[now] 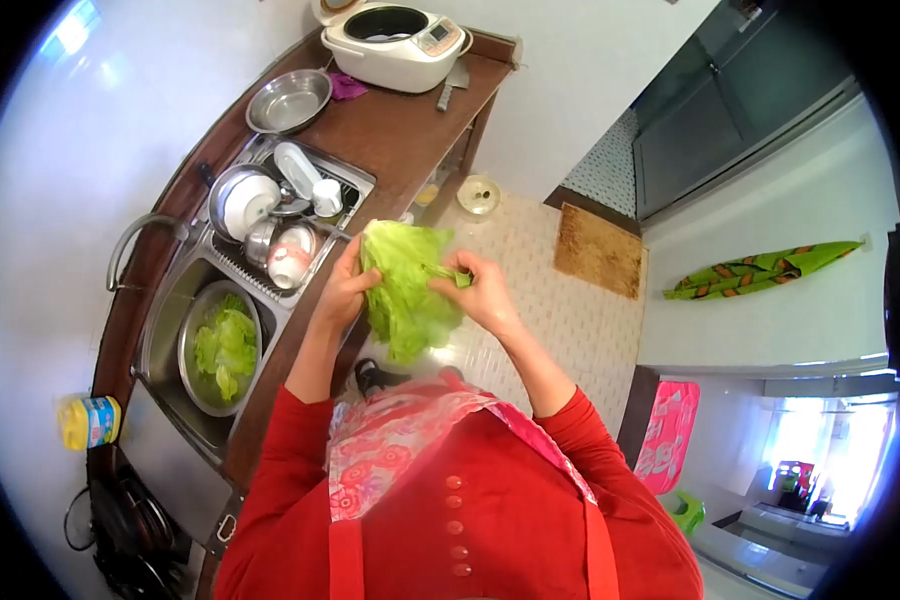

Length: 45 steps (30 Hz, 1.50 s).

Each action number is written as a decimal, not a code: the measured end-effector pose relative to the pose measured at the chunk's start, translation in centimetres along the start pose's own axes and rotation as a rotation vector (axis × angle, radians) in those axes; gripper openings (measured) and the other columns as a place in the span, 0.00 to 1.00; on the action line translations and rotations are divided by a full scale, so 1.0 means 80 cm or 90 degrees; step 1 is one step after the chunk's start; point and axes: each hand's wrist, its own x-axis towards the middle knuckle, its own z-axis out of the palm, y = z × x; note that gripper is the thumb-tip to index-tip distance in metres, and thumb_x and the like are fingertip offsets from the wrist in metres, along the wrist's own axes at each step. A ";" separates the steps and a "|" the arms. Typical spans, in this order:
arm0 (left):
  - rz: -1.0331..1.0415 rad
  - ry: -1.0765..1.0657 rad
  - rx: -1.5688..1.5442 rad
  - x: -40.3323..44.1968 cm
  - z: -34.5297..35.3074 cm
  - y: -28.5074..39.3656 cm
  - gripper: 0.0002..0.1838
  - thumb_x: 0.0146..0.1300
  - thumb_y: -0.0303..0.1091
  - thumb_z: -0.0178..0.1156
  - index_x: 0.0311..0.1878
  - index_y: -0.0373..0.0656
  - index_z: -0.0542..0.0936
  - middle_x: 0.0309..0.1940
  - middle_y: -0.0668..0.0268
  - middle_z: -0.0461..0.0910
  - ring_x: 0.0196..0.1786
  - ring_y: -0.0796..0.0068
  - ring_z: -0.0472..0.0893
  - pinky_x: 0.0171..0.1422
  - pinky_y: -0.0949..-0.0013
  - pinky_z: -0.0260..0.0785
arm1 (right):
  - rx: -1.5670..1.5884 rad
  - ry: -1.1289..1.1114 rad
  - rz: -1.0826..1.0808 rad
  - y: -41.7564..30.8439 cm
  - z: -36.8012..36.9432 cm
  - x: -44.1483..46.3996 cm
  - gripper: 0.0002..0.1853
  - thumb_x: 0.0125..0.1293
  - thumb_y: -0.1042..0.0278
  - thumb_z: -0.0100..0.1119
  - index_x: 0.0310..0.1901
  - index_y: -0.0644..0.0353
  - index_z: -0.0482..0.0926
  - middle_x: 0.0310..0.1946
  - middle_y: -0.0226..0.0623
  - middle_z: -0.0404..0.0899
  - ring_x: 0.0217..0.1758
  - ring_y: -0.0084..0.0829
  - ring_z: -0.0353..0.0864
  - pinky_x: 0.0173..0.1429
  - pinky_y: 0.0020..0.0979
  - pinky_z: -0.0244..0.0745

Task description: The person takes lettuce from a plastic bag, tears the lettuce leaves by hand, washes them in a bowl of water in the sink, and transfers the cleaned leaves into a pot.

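Note:
A large green lettuce leaf (pixel 407 285) hangs in front of my body, beyond the counter's edge and above the floor. My left hand (pixel 348 283) grips its left side, thumb lying over the leaf. On the right edge, my right hand (pixel 477 290) pinches a small part of the leaf between thumb and fingers. To the left, a metal basin (pixel 187 345) sits in the sink (pixel 165 305), with more lettuce leaves (pixel 228 345) in it.
Bowls (pixel 250 205) and other dishes fill the drainer beside the sink. A faucet (pixel 130 235) arches over the basin. Farther along the counter are a metal pan (pixel 288 100), a cleaver (pixel 452 85) and an open rice cooker (pixel 395 60). A small bowl (pixel 478 195) rests on the floor.

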 end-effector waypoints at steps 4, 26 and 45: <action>-0.016 -0.023 0.062 -0.004 0.020 0.009 0.40 0.47 0.36 0.71 0.62 0.37 0.61 0.54 0.61 0.69 0.59 0.73 0.67 0.62 0.70 0.59 | -0.013 -0.014 -0.127 0.001 0.015 0.001 0.17 0.46 0.66 0.71 0.32 0.62 0.72 0.27 0.39 0.72 0.30 0.35 0.73 0.38 0.34 0.68; -0.141 0.185 -0.255 0.050 -0.021 0.011 0.26 0.58 0.45 0.48 0.55 0.39 0.72 0.51 0.55 0.75 0.51 0.60 0.76 0.58 0.60 0.66 | 0.520 -0.277 -0.040 -0.002 -0.037 -0.024 0.07 0.57 0.82 0.54 0.37 0.61 0.75 0.42 0.38 0.75 0.40 0.28 0.77 0.31 0.24 0.75; -0.105 0.345 -0.553 0.060 -0.019 -0.013 0.24 0.64 0.50 0.41 0.56 0.47 0.71 0.55 0.61 0.71 0.57 0.60 0.69 0.59 0.53 0.63 | 0.164 0.101 -0.085 -0.026 -0.002 -0.019 0.18 0.53 0.73 0.64 0.46 0.60 0.72 0.40 0.33 0.74 0.42 0.29 0.75 0.47 0.29 0.71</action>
